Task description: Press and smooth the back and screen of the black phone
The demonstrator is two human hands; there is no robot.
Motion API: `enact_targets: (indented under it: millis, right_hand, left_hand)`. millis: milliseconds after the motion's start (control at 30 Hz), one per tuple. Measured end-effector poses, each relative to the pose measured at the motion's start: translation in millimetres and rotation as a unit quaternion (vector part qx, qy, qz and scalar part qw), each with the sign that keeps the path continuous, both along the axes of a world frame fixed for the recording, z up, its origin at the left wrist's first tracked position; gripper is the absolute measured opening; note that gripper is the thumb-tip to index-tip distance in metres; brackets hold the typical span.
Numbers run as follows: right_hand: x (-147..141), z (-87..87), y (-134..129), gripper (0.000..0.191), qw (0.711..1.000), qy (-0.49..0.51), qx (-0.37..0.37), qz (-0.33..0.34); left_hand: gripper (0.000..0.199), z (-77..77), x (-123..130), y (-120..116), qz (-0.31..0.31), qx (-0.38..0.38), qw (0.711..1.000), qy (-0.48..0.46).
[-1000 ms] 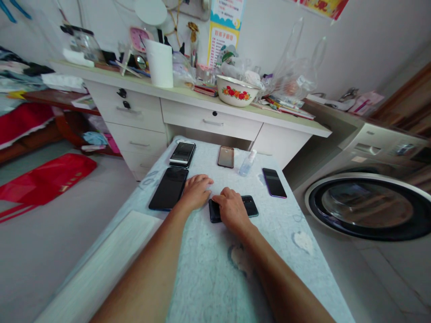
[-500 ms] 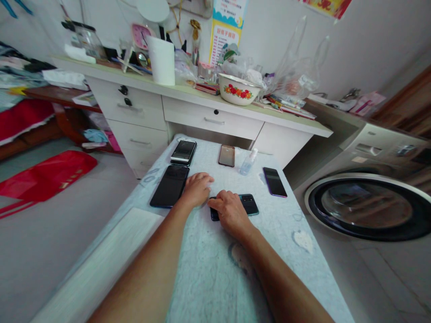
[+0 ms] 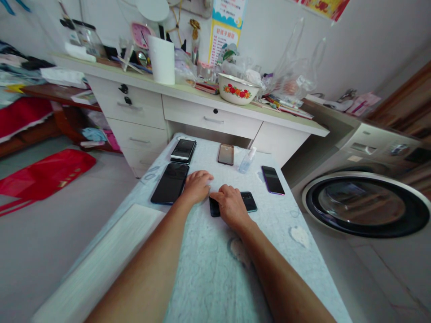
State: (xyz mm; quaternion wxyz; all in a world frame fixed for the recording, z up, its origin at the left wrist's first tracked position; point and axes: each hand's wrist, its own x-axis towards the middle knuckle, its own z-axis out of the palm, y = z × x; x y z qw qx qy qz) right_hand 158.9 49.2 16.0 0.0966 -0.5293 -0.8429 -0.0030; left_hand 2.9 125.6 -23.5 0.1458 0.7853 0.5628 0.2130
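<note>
A dark smartphone (image 3: 249, 201) lies back up on the cloth-covered table, its camera block at the right end. Across its middle rests my right hand (image 3: 230, 204), fingers curled and pressed together; whatever may be under them is hidden. My left hand (image 3: 198, 185) lies flat with fingers stretched out, holding nothing, between that phone and a large black tablet (image 3: 169, 184). Behind the tablet sits a stack of phones (image 3: 183, 150), a white-framed one on top. A brownish phone case (image 3: 226, 154) and a clear spray bottle (image 3: 247, 160) are farther back. Another phone (image 3: 273, 180) lies at the right.
Beyond the table (image 3: 208, 269) stands a white desk (image 3: 188, 110) with a flowered bowl (image 3: 238, 89), a paper roll (image 3: 161, 60) and clutter. A washing machine (image 3: 363, 148) is on the right. On the floor at left lies a red bag (image 3: 50, 175).
My right hand's fingers have shifted slightly over the phone. The left hand stays in place, and the whole view has moved a little.
</note>
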Motion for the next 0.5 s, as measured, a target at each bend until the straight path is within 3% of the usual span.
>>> enact_targets:
  millis: [300, 500]
  right_hand:
    - [17.1, -0.5, 2.9, 0.034, 0.998, -0.017, -0.009, -0.064]
    - [11.5, 1.0, 5.7, 0.033, 0.998, -0.004, -0.015, -0.056]
  left_hand:
    - [0.036, 6.6, -0.3, -0.8, -0.015, -0.023, 1.000, 0.003]
    - [0.048, 18.4, -3.1, -3.7, -0.052, -0.080, 0.995, 0.004]
